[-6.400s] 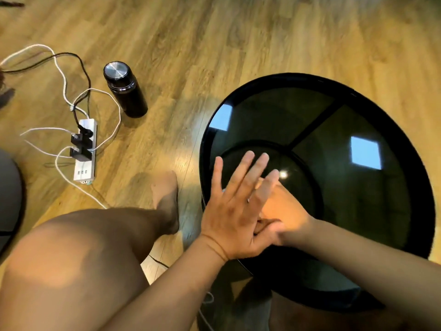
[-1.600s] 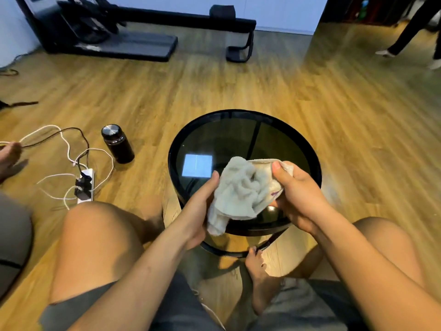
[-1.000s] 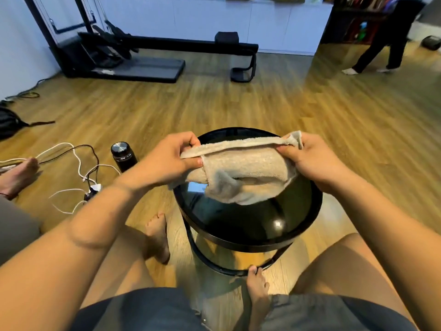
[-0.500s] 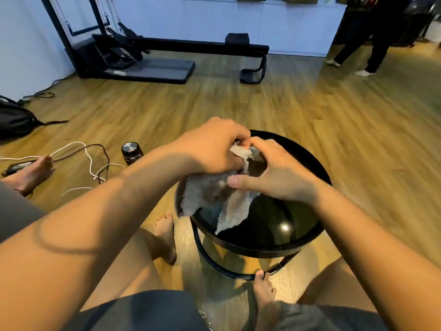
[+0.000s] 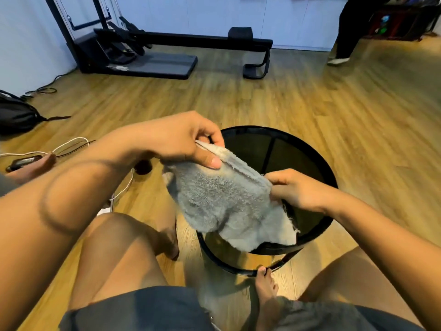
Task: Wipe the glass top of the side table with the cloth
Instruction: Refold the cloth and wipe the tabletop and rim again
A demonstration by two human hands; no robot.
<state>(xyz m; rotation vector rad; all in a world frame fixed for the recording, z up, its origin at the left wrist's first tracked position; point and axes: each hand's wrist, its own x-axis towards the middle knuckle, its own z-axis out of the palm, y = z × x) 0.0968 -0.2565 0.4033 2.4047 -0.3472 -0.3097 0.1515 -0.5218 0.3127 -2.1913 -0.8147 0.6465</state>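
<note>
L hand (image 5: pixel 191 144) pinches grey terry cloth (image 5: pixel 226 199) at 11 o'clock edge, R hand (image 5: pixel 293 189) grips 3 o'clock edge, prob. refolding it above round glass-top side table (image 5: pixel 319 161) pre-wipe.

Ahead of you, a black exercise machine (image 5: pixel 148 60) stands by the white wall (image 5: pixel 191 10). On your left, a black bag (image 5: pixel 16 115) and white cables (image 5: pixel 71 140) lie on the wooden floor (image 5: pixel 334 111). Another person (image 5: pixel 346 27) stands far right.

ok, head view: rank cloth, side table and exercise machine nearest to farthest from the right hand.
1. cloth, pinched in the right hand itself.
2. side table, just below the hand.
3. exercise machine, far back by the wall.
</note>
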